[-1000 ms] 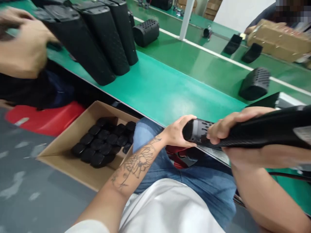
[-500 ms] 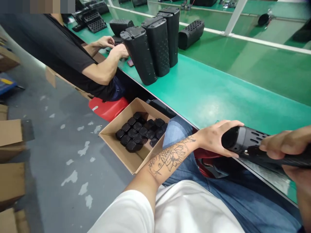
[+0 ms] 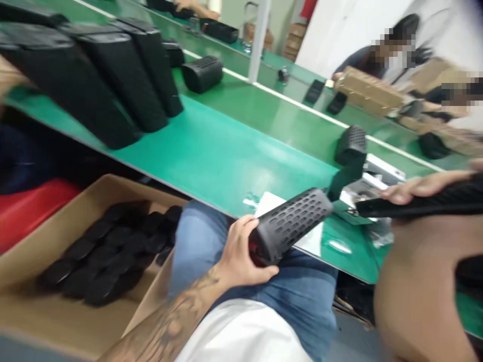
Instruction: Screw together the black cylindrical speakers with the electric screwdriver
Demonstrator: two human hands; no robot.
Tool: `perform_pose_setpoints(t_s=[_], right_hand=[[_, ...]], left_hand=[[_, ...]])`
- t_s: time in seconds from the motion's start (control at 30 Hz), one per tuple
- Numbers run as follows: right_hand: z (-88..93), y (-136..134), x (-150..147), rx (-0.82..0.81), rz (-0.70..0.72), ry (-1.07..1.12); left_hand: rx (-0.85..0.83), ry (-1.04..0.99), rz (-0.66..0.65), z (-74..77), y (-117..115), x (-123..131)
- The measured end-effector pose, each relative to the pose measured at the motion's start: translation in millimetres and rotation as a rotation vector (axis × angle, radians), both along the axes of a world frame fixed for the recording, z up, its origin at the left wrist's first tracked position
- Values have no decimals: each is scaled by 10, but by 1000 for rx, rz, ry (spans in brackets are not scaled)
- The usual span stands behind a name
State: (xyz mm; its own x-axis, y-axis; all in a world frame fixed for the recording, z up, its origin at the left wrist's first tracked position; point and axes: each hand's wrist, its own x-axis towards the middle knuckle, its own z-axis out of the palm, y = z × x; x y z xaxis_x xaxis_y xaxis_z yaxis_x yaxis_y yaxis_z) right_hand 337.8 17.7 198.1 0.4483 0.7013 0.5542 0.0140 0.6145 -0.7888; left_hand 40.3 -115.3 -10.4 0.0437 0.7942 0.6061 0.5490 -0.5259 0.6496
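A black perforated speaker-like housing (image 3: 292,223) tilts up over the front edge of the green bench, its slotted face toward me. My left hand (image 3: 245,251) is closed around its near lower end, thumb below and fingers on the left side. At the right, my right hand (image 3: 415,241) is raised close to the camera and blurred. Its fingers wrap a long black ridged object (image 3: 445,198), whose kind I cannot make out. That object points left, apart from the housing. A white sheet (image 3: 315,239) lies beneath the housing on the bench.
Three tall black housings (image 3: 121,75) stand at the left of the green bench (image 3: 204,156). Below is a cardboard box (image 3: 22,311) with several black blocks, beside a red stool (image 3: 37,211). A metal fixture (image 3: 381,176) sits at the right. Co-workers (image 3: 362,58) sit across.
My view has swung to the right. The two hands, together at the housing before, are now apart; the left holds the housing tilted up, the right is raised with the ridged object.
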Motion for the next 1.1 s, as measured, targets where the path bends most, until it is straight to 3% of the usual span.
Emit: perform_pose_setpoints(t_s=[0.1, 0.17, 0.3, 0.4, 0.47, 0.6, 0.7, 0.8, 0.87, 0.97, 1.1], right_hand=[[-5, 97, 186, 96, -228, -172], [-116, 168, 376, 98, -284, -228], [-389, 228, 631, 106, -311, -256], [-517, 231, 669, 92, -272, -247], [-543, 220, 677, 85, -247, -238], [-503, 192, 715, 127, -254, -214], [-488, 215, 731, 161, -273, -194], [-525, 253, 713, 132, -242, -195], [-550, 254, 683, 100, -202, -197], [-526, 194, 623, 66, -161, -184], [-340, -38, 587, 37, -151, -142]], left_hand=[[15, -16, -61, -31, -391, 136], [28, -34, -103, -6, -575, 233], [29, 28, -373, 161, -637, 408], [9, 163, -609, 394, -389, 486], [83, 314, -714, 618, -123, 513], [243, 641, -751, 1119, 471, 538], [228, 856, -836, 1344, 835, 578], [158, 995, -888, 1400, 1052, 647], [124, 1037, -856, 1392, 1115, 694], [84, 1044, -679, 1360, 1131, 747], [-7, 1011, -526, 1313, 1102, 793]])
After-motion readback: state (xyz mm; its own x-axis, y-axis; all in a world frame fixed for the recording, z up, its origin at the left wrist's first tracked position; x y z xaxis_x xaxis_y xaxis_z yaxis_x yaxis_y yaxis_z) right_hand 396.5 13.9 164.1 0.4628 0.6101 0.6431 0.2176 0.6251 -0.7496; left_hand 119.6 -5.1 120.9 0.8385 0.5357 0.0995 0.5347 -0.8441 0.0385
